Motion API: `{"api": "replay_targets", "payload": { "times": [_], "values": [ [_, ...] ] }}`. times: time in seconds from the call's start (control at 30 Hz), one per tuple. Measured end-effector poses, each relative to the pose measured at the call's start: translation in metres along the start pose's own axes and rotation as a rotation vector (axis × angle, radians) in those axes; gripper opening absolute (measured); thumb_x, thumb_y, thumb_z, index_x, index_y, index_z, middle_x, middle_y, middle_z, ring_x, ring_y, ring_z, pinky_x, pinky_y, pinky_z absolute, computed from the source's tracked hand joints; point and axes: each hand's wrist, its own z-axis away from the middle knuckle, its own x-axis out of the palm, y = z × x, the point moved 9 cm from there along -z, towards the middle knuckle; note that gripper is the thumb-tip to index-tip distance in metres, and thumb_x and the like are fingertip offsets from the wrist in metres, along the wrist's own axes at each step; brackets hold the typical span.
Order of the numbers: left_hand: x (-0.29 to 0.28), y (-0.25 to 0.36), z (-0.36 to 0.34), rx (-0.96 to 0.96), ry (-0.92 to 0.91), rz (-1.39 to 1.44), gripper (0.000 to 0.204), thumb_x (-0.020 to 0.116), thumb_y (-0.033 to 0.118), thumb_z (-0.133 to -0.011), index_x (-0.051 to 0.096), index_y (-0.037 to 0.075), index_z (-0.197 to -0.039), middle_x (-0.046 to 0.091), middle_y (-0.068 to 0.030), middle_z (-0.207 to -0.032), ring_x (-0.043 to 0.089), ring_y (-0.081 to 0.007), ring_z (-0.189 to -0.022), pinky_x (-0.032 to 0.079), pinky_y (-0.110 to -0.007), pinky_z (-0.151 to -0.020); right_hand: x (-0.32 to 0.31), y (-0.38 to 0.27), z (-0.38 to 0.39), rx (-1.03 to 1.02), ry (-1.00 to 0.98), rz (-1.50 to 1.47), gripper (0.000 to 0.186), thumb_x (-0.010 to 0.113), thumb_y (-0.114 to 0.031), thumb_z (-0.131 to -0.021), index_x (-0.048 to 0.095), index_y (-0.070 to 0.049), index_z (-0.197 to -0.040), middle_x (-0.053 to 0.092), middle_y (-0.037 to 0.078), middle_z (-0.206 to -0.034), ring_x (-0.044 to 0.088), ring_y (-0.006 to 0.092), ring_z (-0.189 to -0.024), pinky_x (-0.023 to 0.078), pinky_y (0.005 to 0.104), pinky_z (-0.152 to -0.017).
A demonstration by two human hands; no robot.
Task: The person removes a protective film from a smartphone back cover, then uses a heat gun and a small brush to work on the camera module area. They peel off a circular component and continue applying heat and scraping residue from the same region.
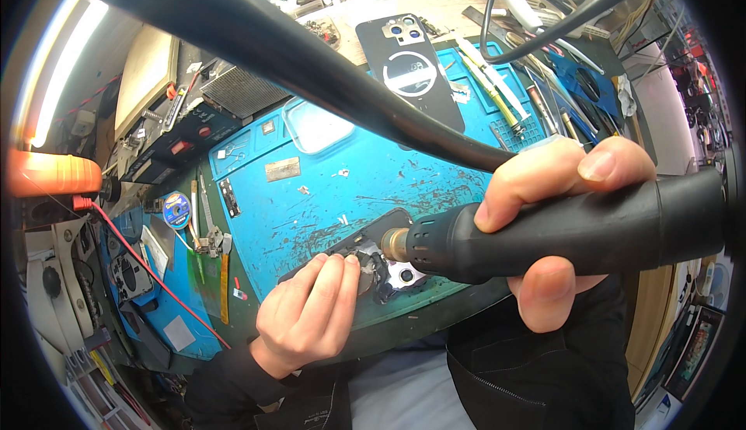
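Note:
My right hand (544, 228) grips a black cylindrical hot-air tool (622, 228) across the right half of the view. Its brass nozzle (395, 243) points left, over a dark, partly disassembled phone part (406, 274) with silver plate and black scraps on the blue silicone mat (287, 204). At that part's left side my left hand (311, 313) has its fingers curled and pressed together at the dark piece; the exact spot they pinch is hidden. A thick black hose (295, 64) crosses above the mat from upper left toward the tool.
A dark phone back (412, 103) with camera cutouts lies behind. Tweezers and pens (497, 88) crowd the right, a solder spool (177, 208) and hand tools the left. An orange tool handle (54, 173) with red cable juts in at left, near a black device (163, 150).

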Motion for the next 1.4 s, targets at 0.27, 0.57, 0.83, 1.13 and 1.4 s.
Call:
{"api": "replay_targets", "payload": {
  "times": [0.27,0.57,0.83,1.13,1.4],
  "values": [
    [0.0,0.0,-0.001,-0.005,-0.008,0.003,0.014,0.076,0.01,-0.09,0.08,0.002,-0.101,0.073,-0.006,-0.096,0.075,-0.0188,-0.084,0.055,-0.026,-0.063,0.001,0.001,0.0,0.005,0.004,-0.008,0.076,0.08,-0.031,-0.094,0.033,0.001,-0.143,0.067,0.023,-0.087,0.056,0.0174,-0.064,0.048,0.0253,-0.06],
    [0.0,-0.002,0.0,-0.01,-0.006,0.023,0.014,0.076,0.009,-0.09,0.079,0.001,-0.101,0.073,-0.0067,-0.096,0.075,-0.0191,-0.084,0.055,-0.026,-0.062,0.0,0.003,-0.001,0.006,-0.006,-0.013,0.076,0.08,-0.031,-0.094,0.033,0.001,-0.144,0.067,0.023,-0.087,0.056,0.0174,-0.064,0.049,0.0255,-0.06],
    [0.001,-0.002,-0.001,-0.023,-0.015,0.029,0.014,0.075,0.01,-0.092,0.079,0.002,-0.103,0.073,-0.0068,-0.096,0.075,-0.0191,-0.084,0.054,-0.026,-0.061,-0.001,0.001,-0.002,0.015,-0.014,-0.01,0.076,0.08,-0.03,-0.094,0.032,0.001,-0.144,0.067,0.023,-0.087,0.057,0.0174,-0.064,0.049,0.0256,-0.06],
    [0.0,-0.003,0.0,-0.01,-0.074,0.033,0.02,0.076,0.013,-0.093,0.079,0.0,-0.108,0.074,-0.009,-0.102,0.076,-0.021,-0.087,0.058,-0.028,-0.068,-0.002,-0.002,-0.006,0.029,-0.005,-0.019,0.077,0.08,-0.03,-0.094,0.032,0.002,-0.145,0.068,0.023,-0.088,0.057,0.0174,-0.065,0.049,0.0257,-0.061],
    [-0.01,-0.01,0.002,-0.032,-0.098,0.214,0.048,0.08,0.039,-0.095,0.075,-0.003,-0.116,0.074,-0.0141,-0.104,0.077,-0.0276,-0.087,0.062,-0.034,-0.068,-0.003,-0.004,-0.011,0.032,-0.003,-0.058,0.077,0.08,-0.03,-0.094,0.032,0.002,-0.145,0.068,0.023,-0.088,0.057,0.0174,-0.065,0.05,0.0259,-0.061]
  ]
}}
